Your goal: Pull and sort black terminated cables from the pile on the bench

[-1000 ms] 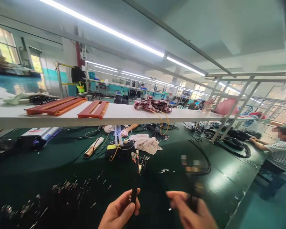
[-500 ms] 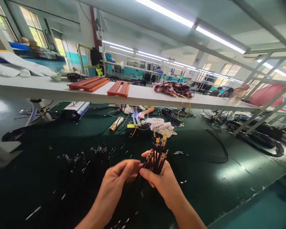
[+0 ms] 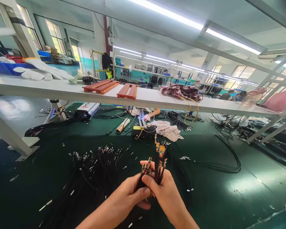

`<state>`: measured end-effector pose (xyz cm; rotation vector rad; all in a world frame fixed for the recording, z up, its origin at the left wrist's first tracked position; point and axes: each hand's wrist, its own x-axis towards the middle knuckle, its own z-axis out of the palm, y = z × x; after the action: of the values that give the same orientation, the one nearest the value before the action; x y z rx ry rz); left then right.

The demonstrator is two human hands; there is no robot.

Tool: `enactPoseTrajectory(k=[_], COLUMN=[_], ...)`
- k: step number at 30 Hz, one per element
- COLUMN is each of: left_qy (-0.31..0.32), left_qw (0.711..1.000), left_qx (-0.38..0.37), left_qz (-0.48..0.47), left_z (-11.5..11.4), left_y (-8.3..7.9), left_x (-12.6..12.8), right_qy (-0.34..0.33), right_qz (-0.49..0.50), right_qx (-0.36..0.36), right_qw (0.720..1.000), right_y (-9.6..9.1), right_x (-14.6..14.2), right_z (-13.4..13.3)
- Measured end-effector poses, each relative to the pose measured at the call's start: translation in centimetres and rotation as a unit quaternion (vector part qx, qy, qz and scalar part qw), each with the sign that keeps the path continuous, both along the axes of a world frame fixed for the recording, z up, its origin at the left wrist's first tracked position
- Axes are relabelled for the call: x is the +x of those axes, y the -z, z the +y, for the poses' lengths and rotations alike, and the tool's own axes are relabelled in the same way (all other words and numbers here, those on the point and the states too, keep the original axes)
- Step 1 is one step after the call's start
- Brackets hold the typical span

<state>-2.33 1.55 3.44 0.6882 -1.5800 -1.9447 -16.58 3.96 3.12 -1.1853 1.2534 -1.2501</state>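
Bright, even light from ceiling tube lamps (image 3: 231, 39) and windows (image 3: 53, 30) at upper left. Glare patches on the green table (image 3: 240, 184). Edges bowed; image sharp.

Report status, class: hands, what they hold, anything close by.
Left hand and right hand both grip black wire bundle. Loose wires lie left on green table.

Glossy green table (image 3: 229, 190), metal-tipped wires (image 3: 154, 165)

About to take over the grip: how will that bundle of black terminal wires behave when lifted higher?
Probably floppy: below both hands, right hand and left hand, the wire bundle trails down limp, like the loose wires sprawled on the green table. Likely light. The metal terminals stand at uneven heights, so strands may slip.
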Motion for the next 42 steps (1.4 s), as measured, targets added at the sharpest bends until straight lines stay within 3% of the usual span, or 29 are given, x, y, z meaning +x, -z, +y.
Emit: enactPoseTrajectory(k=[3, 7, 13, 17, 22, 26, 29, 32, 33, 35, 38, 40, 42], left_qy=[-0.016, -0.004, 0.011, 0.024, 0.037, 0.061, 0.009, -0.058, -0.069, -0.077, -0.160, -0.253, -0.282], left_qw=[0.998, 0.997, 0.992, 0.985, 0.996, 0.995, 0.994, 0.993, 0.993, 0.993, 0.984, 0.962, 0.950], left_qx=[-0.010, 0.007, 0.039, 0.034, 0.006, -0.042, -0.050, -0.064, -0.070, -0.070, -0.066, -0.065, -0.102], left_qz=[-0.064, -0.077, -0.117, -0.165, -0.087, -0.070, -0.098, -0.082, -0.071, -0.054, -0.049, -0.076, -0.092], left_z=[0.0, -0.5, -1.4, -1.1, -1.1, -1.3, -1.1, -0.8, -0.8, -1.2, -2.6, -3.6, -4.1], left_y=[-0.1, 0.2, -0.4, -1.4, -1.3, -1.0, -0.8, -0.2, 0.0, 0.1, -1.6, -4.3, -7.6], left_x=[0.3, 0.2, -0.1, -0.4, -0.5, 0.0, -0.1, -0.5, -0.6, -0.2, 1.7, 3.0, 3.4], right_qy=[0.005, 0.044, -0.044, 0.026, -0.066, -0.073, -0.079, -0.131, -0.142, -0.131, -0.058, -0.047, -0.076], right_qz=[-0.044, -0.050, -0.040, -0.018, 0.033, 0.020, 0.114, 0.250, 0.267, 0.226, 0.114, 0.073, 0.058], right_qx=[-0.006, -0.060, -0.048, -0.079, -0.062, -0.042, -0.115, -0.183, -0.191, -0.188, -0.121, -0.070, -0.045], right_qw=[0.999, 0.996, 0.997, 0.996, 0.995, 0.996, 0.984, 0.942, 0.934, 0.947, 0.984, 0.994, 0.994], right_y=[-0.1, -0.3, -1.2, -2.0, -2.0, -2.4, -3.2, -3.7, -3.7, -3.3, -2.1, -1.2, -0.4], right_x=[-0.3, -0.9, -1.1, -1.0, -0.8, -1.3, -1.1, -0.7, -0.7, -1.1, -1.7, -1.8, -1.4], right_z=[-0.3, -0.9, -1.0, -1.1, -1.2, -1.1, -1.1, -1.1, -1.1, -1.2, -1.5, -1.7, -1.9])
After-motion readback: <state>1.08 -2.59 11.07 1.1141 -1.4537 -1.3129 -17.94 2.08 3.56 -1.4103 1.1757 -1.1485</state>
